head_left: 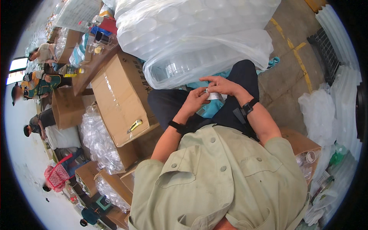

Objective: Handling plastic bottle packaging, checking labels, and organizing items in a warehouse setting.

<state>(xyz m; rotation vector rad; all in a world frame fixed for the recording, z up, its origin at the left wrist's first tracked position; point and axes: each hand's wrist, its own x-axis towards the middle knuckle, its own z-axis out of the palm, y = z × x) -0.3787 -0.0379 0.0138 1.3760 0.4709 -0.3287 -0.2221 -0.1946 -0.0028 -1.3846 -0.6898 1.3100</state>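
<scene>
My left hand [196,100] is closed in a pinch on a small white paper-like piece [214,96], possibly a label or a short roll, over my lap. My right hand [224,86] meets it from the other side, its thumb and lower fingers at the piece's upper edge. The right index finger stretches out to the left above the left fingertips. Just beyond my hands lies a clear plastic bag [161,74] of clear plastic containers [180,68], its open end facing me. Teal cloth or plastic [209,110] shows between my knees.
A large bag of stacked round containers [172,23] fills the far side. To my left stands a cardboard box [115,90] with a yellow utility knife [134,125] on it. Loose clear bottles [99,140] sit beside it. Another carton [295,143] stands at my right. Several people work at far left.
</scene>
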